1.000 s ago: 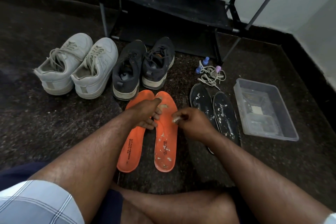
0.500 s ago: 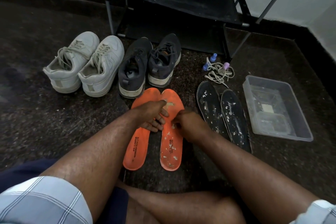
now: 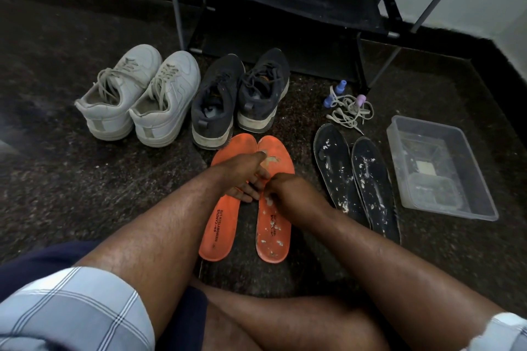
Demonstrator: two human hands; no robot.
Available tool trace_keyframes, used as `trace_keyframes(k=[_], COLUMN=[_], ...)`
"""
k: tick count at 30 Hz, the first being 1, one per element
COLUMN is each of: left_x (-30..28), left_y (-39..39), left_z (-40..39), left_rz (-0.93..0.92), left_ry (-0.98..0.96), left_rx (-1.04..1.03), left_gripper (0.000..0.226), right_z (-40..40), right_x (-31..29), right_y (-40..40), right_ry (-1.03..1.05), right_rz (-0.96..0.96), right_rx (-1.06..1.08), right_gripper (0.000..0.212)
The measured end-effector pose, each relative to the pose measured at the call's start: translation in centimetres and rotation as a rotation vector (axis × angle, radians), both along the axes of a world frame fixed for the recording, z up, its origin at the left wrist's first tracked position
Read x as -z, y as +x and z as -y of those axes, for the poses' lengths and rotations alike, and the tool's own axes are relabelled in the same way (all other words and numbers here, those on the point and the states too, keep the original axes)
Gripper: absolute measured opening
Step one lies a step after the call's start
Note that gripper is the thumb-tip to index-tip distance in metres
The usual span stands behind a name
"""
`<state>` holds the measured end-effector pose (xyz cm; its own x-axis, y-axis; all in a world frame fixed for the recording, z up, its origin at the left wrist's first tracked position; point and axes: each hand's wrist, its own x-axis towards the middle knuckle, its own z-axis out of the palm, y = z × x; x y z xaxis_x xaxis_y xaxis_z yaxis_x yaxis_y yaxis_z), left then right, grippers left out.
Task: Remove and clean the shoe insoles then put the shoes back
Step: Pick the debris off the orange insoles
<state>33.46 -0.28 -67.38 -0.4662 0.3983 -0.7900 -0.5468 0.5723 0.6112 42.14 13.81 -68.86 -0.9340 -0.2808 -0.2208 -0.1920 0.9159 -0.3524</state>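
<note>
Pressing my left hand [image 3: 245, 177], fingers extended flat, across both orange insoles [image 3: 272, 225] lying side by side on the floor [image 3: 85, 179]. My right hand [image 3: 288, 194] curls over the right insole; what it grips, I cannot tell.

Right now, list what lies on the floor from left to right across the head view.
white sneakers → dark sneakers → orange insoles → black insoles → clear plastic tub

Right hand [image 3: 288, 194] slid nearer — down insole [image 3: 273, 208]
</note>
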Motion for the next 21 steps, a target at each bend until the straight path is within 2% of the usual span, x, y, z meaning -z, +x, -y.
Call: trace_keyframes(k=[2, 5, 8, 10, 14, 18, 21], left_x=[-0.1, -0.3, -0.4, -0.4, -0.3, -0.3, -0.2], left_y=[0.0, 0.1, 0.2, 0.2, 0.2, 0.2, 0.1], left_z=[-0.1, -0.1, -0.2, -0.2, -0.1, 0.0, 0.0], left_rz=[0.008, 0.01, 0.004, 0.001, 0.013, 0.01, 0.003], left_ry=[0.0, -0.001, -0.001, -0.001, 0.005, 0.005, 0.008], left_rx=[0.003, -0.006, -0.014, -0.013, -0.007, -0.009, -0.003], left_gripper=[0.066, 0.066, 0.066, 0.065, 0.068, 0.068, 0.067], right_z=[0.6, 1.3, 0.9, 0.7, 1.6, 1.1, 0.7], right_x=[-0.1, -0.6, -0.7, -0.8, -0.8, -0.8, -1.2], right_y=[0.3, 0.9, 0.7, 0.5, 1.0, 1.0, 0.7], right_ry=[0.045, 0.039, -0.042, -0.077, 0.014, -0.097, -0.122], right_rz=[-0.036, 0.023, 0.078, 0.027, 0.004, 0.075, 0.003], right_rx=[-0.03, -0.091, -0.019, 0.041, -0.025, 0.012, 0.084], right_gripper=[0.021, 0.014, 0.013, 0.011, 0.012, 0.013, 0.011])
